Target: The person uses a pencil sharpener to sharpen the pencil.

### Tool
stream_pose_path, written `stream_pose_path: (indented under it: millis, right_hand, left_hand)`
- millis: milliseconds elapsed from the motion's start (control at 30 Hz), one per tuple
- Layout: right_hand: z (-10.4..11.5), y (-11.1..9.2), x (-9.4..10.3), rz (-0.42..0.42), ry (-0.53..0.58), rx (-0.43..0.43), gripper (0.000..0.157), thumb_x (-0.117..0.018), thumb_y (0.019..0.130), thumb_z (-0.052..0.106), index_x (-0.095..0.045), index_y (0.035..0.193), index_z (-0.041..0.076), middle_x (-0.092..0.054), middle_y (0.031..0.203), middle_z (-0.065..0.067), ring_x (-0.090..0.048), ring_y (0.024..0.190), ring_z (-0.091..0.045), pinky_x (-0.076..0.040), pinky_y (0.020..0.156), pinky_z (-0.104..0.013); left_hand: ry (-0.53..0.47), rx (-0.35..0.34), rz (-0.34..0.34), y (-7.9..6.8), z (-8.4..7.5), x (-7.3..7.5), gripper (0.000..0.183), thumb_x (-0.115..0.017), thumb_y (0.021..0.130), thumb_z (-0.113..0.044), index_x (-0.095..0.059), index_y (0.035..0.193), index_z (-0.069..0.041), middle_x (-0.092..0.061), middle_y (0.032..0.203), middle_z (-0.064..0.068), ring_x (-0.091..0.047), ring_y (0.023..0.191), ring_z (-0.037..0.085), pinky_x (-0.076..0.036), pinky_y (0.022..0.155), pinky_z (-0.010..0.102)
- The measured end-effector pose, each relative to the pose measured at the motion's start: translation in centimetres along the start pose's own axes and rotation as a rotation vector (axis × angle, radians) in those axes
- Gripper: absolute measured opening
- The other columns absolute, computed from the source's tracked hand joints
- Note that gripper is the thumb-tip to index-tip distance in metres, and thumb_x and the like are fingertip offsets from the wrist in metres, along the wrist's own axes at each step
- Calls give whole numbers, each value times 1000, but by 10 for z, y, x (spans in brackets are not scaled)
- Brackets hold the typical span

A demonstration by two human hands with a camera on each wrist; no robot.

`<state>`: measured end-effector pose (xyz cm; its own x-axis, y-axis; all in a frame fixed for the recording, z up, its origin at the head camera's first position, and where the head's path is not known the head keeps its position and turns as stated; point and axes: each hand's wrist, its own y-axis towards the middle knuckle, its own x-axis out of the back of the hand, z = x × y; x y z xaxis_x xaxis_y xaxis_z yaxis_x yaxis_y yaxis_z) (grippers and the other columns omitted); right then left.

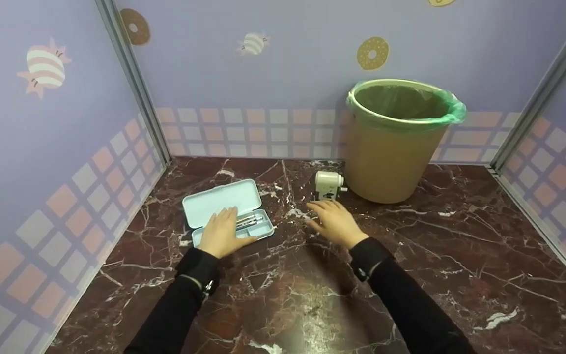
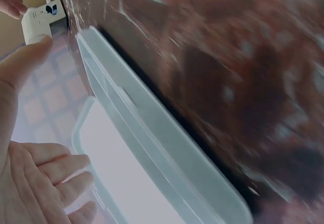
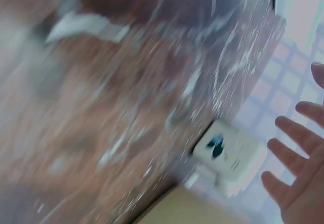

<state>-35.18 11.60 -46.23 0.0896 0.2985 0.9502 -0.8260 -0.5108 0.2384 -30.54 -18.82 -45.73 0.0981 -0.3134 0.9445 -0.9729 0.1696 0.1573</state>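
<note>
A light blue pencil case [image 1: 221, 202] lies with its lid up on the left of the marble tabletop. Several pencils [image 1: 246, 222] lie in its tray. Over the tray's near left part is my left hand [image 1: 221, 235], fingers extended and thumb spread, holding nothing. In the left wrist view the case's long side [image 2: 167, 133] runs past the fingers. My right hand [image 1: 336, 223] reaches forward with loosely bent, empty fingers, just in front of a cream pencil sharpener [image 1: 328, 183] with a dark picture. The right wrist view shows the sharpener [image 3: 230, 150] beside the spread fingers.
A tan waste bin [image 1: 391, 157] lined with a green bag [image 1: 455, 110] stands at the back right, close behind the sharpener. Lilac patterned walls [image 1: 263, 73] border the marble tabletop [image 1: 283, 295] at the back and both sides.
</note>
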Motion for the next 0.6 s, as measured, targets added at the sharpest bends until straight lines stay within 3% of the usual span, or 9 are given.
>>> stream_pose_path:
  millis: [267, 500, 600]
  right_hand:
    - [24, 28, -19, -101, 3, 151, 32, -69, 96, 16, -69, 125, 3, -73, 125, -16, -69, 118, -35, -53, 105, -47]
    - [51, 57, -36, -101, 79, 207, 19, -66, 96, 8, -75, 112, 5, -77, 111, -12, -74, 103, -30, -60, 91, -43]
    - [63, 65, -43, -108, 49, 227, 17, -64, 97, 7, -76, 109, 6, -77, 106, -10, -74, 98, -29, -61, 85, -42]
  left_hand:
    - [26, 48, -61, -28, 21, 15, 100, -84, 79, -47, -43, 143, 18, -51, 145, 38, -49, 137, 51, -36, 120, 59]
    - [78, 64, -111, -42, 37, 21, 94, -86, 75, -46, -51, 128, 23, -62, 124, 38, -59, 120, 51, -47, 109, 59]
    - [88, 94, -110, -45, 40, 19, 93, -87, 73, -48, -53, 123, 23, -63, 115, 37, -61, 113, 50, -48, 105, 59]
